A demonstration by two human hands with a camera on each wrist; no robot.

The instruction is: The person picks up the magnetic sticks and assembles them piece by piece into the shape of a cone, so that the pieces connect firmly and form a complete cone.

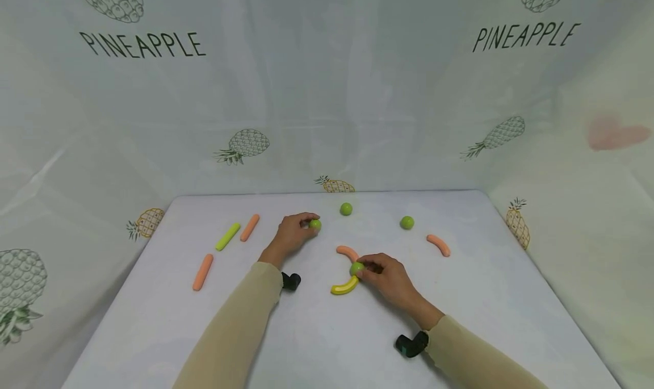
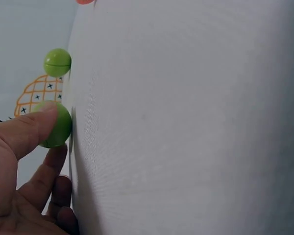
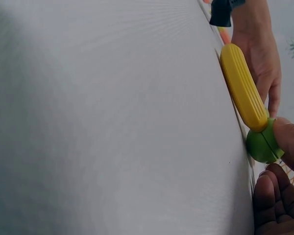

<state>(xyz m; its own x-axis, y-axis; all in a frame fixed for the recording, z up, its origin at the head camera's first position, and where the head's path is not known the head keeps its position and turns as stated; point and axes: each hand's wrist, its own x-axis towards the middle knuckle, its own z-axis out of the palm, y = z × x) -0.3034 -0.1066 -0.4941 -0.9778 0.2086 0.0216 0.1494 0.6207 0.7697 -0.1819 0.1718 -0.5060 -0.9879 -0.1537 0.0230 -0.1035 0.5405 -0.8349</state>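
My left hand [image 1: 295, 234] pinches a small green ball [image 1: 315, 225] between thumb and fingers, close over the table. In the left wrist view the thumb presses on this ball [image 2: 62, 128], and the other fingers curl below it. Toward the middle of the table, my right hand [image 1: 389, 280] pinches another green ball [image 1: 356, 268]. That ball sits between the ends of a curved orange piece [image 1: 347, 251] and a curved yellow piece [image 1: 344, 288]. Seen from the right wrist, the ridged yellow piece [image 3: 242, 83] meets the seamed ball [image 3: 262, 147] end-on.
Two more green balls [image 1: 346, 209] [image 1: 407, 222] lie toward the back. A curved orange piece [image 1: 439, 245] is at the right. On the left lie two straight orange sticks [image 1: 202, 272] [image 1: 250, 228] and a yellow-green stick [image 1: 227, 237]. A pineapple-print curtain [image 1: 327, 93] stands behind the white table [image 1: 317, 343].
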